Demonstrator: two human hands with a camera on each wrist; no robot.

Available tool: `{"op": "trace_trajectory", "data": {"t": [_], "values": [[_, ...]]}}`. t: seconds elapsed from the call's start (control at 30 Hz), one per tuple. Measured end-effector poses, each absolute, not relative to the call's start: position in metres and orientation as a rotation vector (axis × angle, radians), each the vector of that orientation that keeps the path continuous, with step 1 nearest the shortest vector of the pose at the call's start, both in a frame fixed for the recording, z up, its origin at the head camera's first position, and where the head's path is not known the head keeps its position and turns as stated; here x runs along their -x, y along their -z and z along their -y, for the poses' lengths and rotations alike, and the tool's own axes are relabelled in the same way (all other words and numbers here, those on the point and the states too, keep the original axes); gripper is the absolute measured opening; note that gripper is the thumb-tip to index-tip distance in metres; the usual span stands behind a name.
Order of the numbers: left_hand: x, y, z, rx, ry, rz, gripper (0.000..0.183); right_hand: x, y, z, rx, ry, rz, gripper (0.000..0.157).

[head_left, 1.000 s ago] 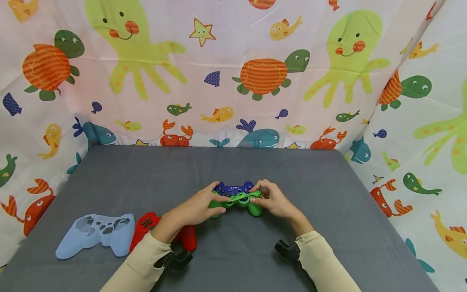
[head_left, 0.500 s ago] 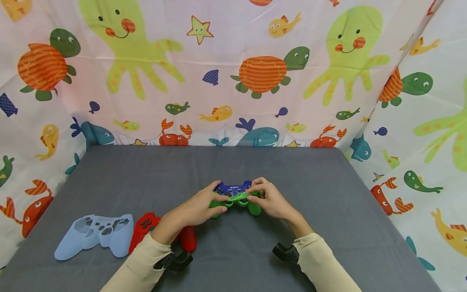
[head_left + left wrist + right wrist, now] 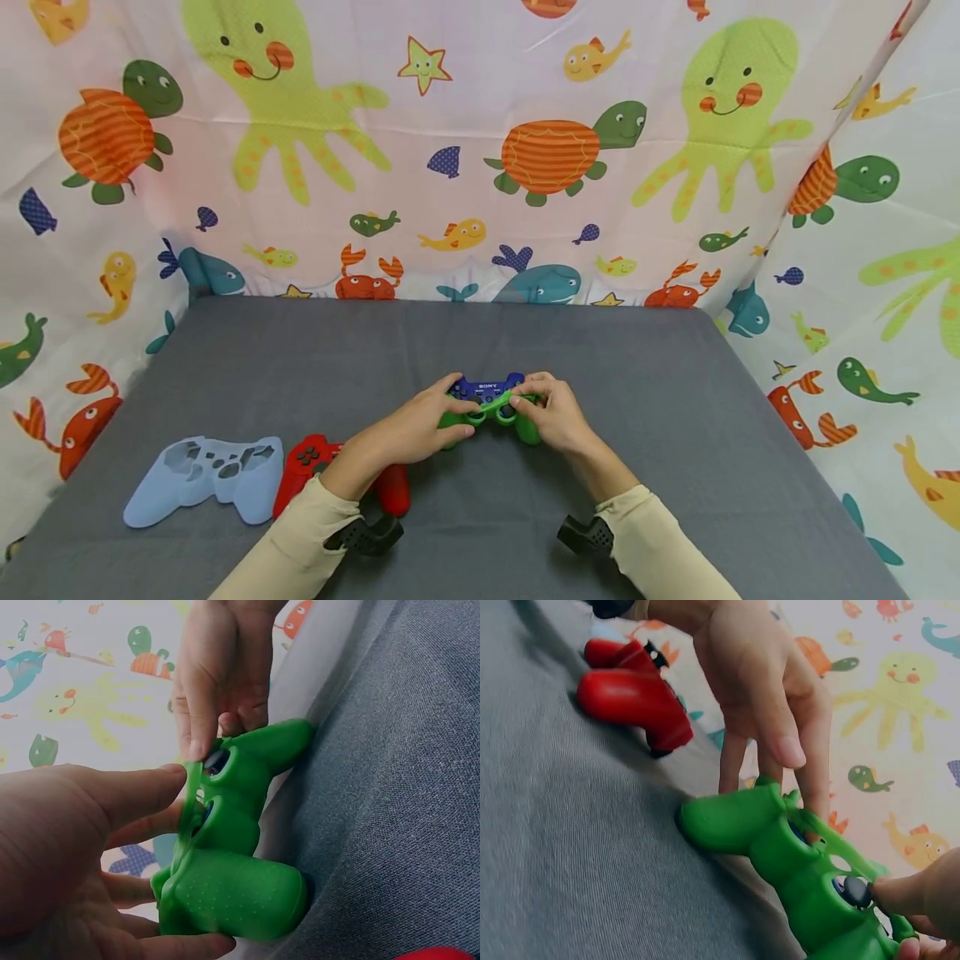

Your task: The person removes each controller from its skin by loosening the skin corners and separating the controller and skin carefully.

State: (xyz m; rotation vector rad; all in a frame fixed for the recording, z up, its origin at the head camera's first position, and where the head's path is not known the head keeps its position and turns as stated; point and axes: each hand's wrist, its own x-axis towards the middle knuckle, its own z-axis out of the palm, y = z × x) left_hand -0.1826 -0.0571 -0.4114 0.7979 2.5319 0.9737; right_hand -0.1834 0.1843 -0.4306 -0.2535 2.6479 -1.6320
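A blue game controller point(image 3: 486, 389) marked SONY lies partly inside a green silicone cover point(image 3: 527, 429) at mid-table. The cover wraps the handles and lower side; a narrow green strip crosses the controller's face. My left hand point(image 3: 420, 425) holds the left end of the cover, its thumb near the strip and other fingers round the far side. My right hand point(image 3: 558, 421) pinches the strip's right part between thumb and fingers. In the left wrist view, the cover point(image 3: 232, 896) shows its rounded handles. Dark thumbsticks point(image 3: 853, 891) poke through in the right wrist view.
A red controller point(image 3: 303, 462) lies on the grey table point(image 3: 637, 358), partly hidden under the left forearm. Beside it, further left, is a light blue silicone cover point(image 3: 202, 479). A curtain point(image 3: 465, 167) printed with sea animals hangs behind and at the sides.
My right fingers have shifted a little left along the green strip, toward the controller's middle. The left hand keeps its hold. The head view has swayed slightly.
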Motion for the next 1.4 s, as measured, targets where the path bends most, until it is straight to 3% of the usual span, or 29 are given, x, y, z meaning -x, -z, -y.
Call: {"op": "trace_trajectory", "data": {"t": [0.17,0.4,0.47,0.63,0.83,1.07,1.4], "values": [[0.184,0.410,0.057,-0.778,-0.969,-2.534,0.038,0.185,0.430,-0.191,0.323,1.665,-2.550,0.019],[0.185,0.412,0.058,-0.753,-0.984,-2.507,0.040,0.188,0.428,-0.206,0.600,1.458,-2.588,0.009],[0.185,0.412,0.059,-0.756,-0.989,-2.511,0.040,0.190,0.430,-0.207,0.638,1.416,-2.608,0.015],[0.185,0.413,0.059,-0.760,-1.005,-2.516,0.039,0.191,0.435,-0.201,0.593,1.471,-2.674,0.028],[0.185,0.413,0.060,-0.769,-1.018,-2.507,0.037,0.189,0.436,-0.197,0.530,1.523,-2.729,0.012],[0.187,0.415,0.061,-0.793,-1.038,-2.498,0.038,0.189,0.436,-0.196,0.466,1.583,-2.654,0.017],[0.191,0.420,0.073,-0.750,-1.086,-2.421,0.043,0.192,0.444,-0.194,0.449,1.571,-2.695,0.010]]}}
